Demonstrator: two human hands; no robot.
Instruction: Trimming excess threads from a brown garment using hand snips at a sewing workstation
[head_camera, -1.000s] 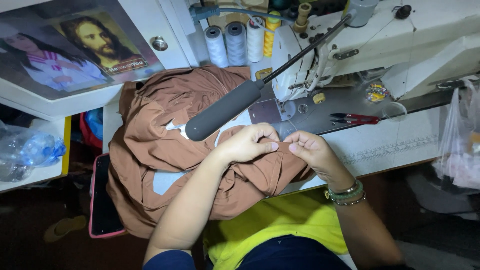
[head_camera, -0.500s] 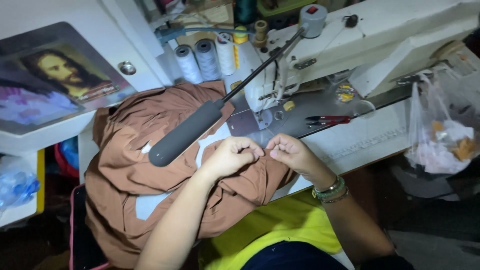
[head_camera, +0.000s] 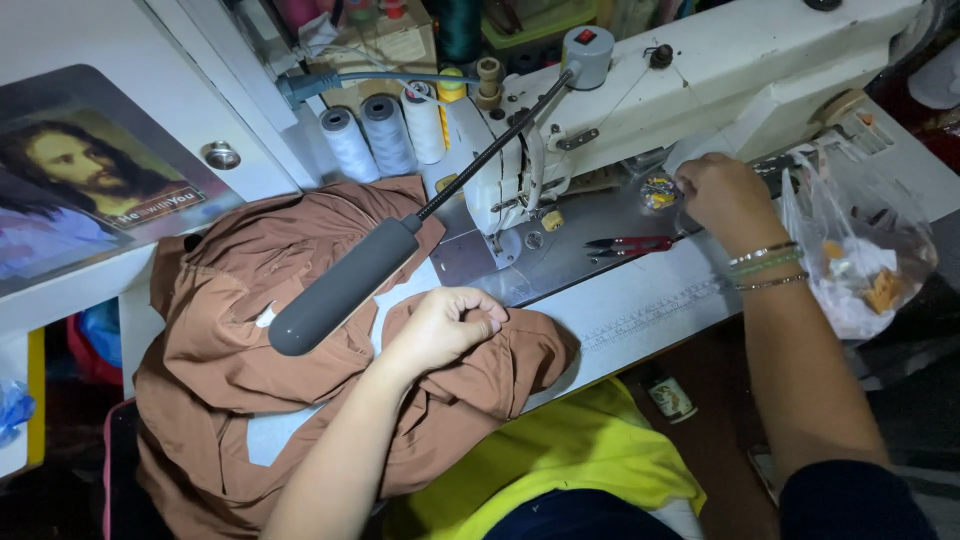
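Nearest: yellow cloth (head_camera: 560, 470) lies over the lap, untouched; brown garment (head_camera: 250, 350) is bunched on the table's left half, well left of the needle, so no seam is under the presser foot (head_camera: 497, 240); sewing on this piece looks paused or not begun, can't tell which seams are done; left hand (head_camera: 440, 328) is curled closed, pinching a fold of the brown fabric near its right edge; grey lamp head (head_camera: 345, 287) hangs over the cloth just beside that hand; mid: red thread snips (head_camera: 625, 245) lie on the metal bed (head_camera: 560, 250), untouched; right hand (head_camera: 725, 198) is off the garment, fingers bent over a small round item at the machine base, grip unclear, can't tell if it holds anything; clear plastic bag (head_camera: 860, 270) sits just right of the wrist; far: white sewing machine (head_camera: 720, 80), thread cones (head_camera: 385, 135) behind it.
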